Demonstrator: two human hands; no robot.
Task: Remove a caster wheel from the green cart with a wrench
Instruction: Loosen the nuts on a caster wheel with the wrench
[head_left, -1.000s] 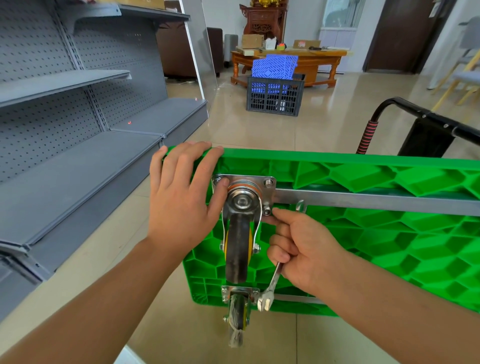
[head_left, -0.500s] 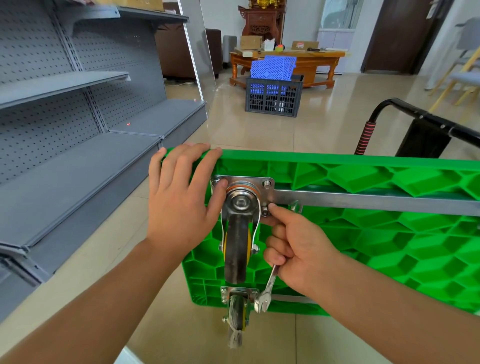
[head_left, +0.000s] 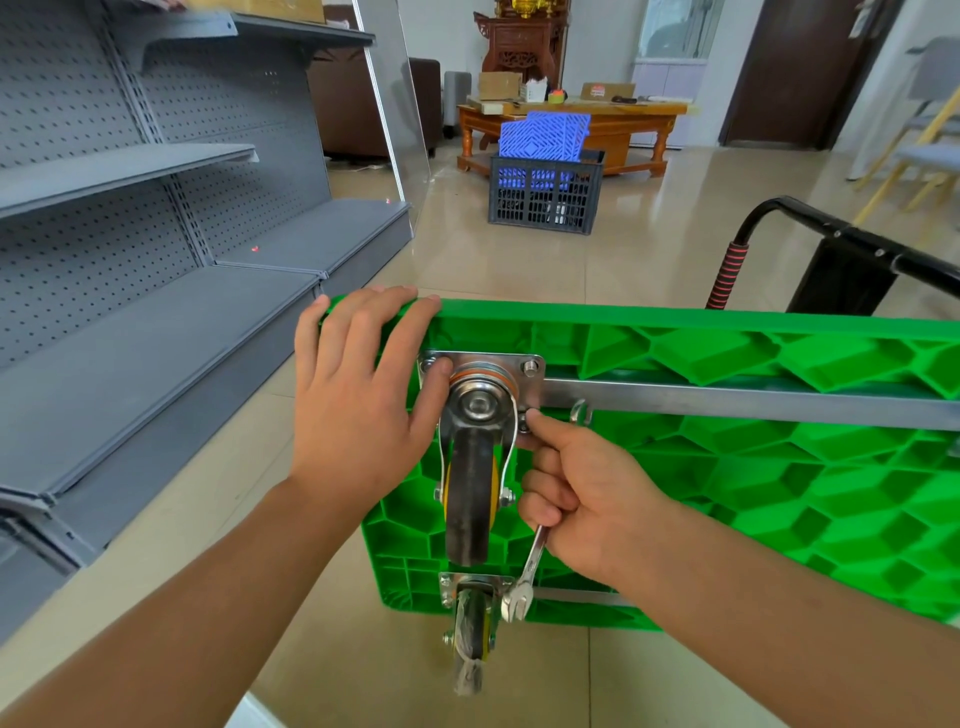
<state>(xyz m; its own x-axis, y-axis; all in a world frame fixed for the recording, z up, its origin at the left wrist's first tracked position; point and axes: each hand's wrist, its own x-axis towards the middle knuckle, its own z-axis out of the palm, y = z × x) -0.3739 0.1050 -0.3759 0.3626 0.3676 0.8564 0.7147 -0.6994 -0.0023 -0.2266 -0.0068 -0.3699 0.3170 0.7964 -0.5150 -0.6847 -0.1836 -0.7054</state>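
The left hand (head_left: 358, 395) lies flat with straight fingers over the top corner of the cart (head_left: 727, 467), which stands on edge on the floor, apparently to steady it. Just right, the caster (head_left: 475, 467) sits bolted to the underside. The right hand (head_left: 587, 499) grips the wrench (head_left: 524, 582), its forefinger touching the plate's lower right bolt (head_left: 525, 422), probably spinning it loose.

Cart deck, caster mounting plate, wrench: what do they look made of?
Cart deck: looks like moulded plastic, glossy green, with honeycomb ribbing on its underside.
Caster mounting plate: apparently plated or stainless steel, bright silver with reflections; bolts at its corners.
Wrench, gripped by the right hand: polished metal, likely chromed steel, with a shiny open-end jaw.
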